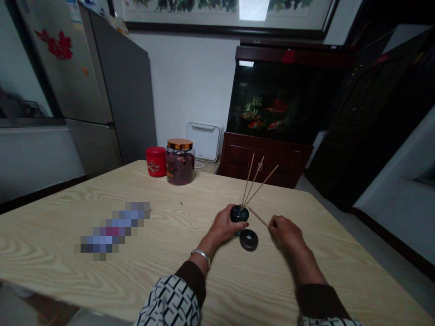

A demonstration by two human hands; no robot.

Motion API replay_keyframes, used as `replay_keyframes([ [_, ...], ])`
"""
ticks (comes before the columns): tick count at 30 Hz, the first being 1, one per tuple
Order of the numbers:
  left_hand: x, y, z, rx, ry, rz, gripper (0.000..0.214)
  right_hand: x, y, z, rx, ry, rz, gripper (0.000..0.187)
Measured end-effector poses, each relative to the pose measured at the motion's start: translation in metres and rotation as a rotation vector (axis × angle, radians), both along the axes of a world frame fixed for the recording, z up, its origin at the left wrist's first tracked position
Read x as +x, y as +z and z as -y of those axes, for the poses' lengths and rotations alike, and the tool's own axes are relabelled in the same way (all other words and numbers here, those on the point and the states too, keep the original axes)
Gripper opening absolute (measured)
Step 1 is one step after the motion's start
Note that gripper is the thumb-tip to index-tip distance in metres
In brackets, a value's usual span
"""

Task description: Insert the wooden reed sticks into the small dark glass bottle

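My left hand (221, 226) is wrapped round a small dark glass diffuser bottle (239, 213) on the table, its thumb and fingers on either side. Three thin reed sticks (254, 180) stand in the bottle's mouth and fan out upward. Between the closed fingers of my right hand (286, 233) is another reed stick (259, 218). It slants up to the left, with its far tip close beside the bottle's top; whether it touches, I cannot tell. Just in front of the bottle lies a round dark cap (249, 246) with a hole in its middle.
A red canister (156, 162) and a glass jar with a copper-coloured lid (180, 165) stand at the table's back edge. On the left lies a pixelated long object (115, 230). A small dark scrap (181, 203) rests mid-table. Beyond stands a fish tank (272, 99).
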State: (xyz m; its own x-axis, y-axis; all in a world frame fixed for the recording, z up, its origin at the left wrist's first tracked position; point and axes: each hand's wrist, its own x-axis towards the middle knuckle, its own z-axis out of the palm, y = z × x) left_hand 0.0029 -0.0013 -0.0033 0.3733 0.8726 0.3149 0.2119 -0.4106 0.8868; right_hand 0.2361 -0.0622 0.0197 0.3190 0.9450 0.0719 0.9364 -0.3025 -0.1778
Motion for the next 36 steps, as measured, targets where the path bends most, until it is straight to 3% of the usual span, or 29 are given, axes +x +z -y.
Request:
replay_keyframes([
  [17,-0.001,0.000,0.001,0.005,-0.009,0.019,0.052,0.008,-0.003,-0.005,0.086,0.048,-0.156,0.013],
  [19,-0.001,0.000,0.001,-0.008,-0.010,0.017,0.053,0.011,0.001,-0.004,0.203,0.037,-0.220,0.016],
  [22,-0.001,-0.002,-0.001,-0.007,-0.009,0.013,0.054,0.017,0.011,-0.003,0.548,0.004,-0.449,0.016],
  [25,-0.001,-0.005,-0.002,0.009,-0.008,0.018,0.055,0.016,0.028,-0.002,0.962,-0.087,-0.867,0.022],
  [27,-0.001,-0.006,-0.003,0.010,-0.004,0.013,0.056,0.007,0.041,-0.001,1.152,-0.096,-1.155,0.027],
  [31,-0.001,-0.006,-0.004,0.006,0.006,-0.009,0.060,-0.024,0.064,0.002,1.296,0.036,-1.371,0.029],
  [36,-0.001,-0.003,-0.002,0.008,0.011,-0.019,0.057,-0.062,0.077,-0.002,1.309,0.204,-1.258,0.025],
])
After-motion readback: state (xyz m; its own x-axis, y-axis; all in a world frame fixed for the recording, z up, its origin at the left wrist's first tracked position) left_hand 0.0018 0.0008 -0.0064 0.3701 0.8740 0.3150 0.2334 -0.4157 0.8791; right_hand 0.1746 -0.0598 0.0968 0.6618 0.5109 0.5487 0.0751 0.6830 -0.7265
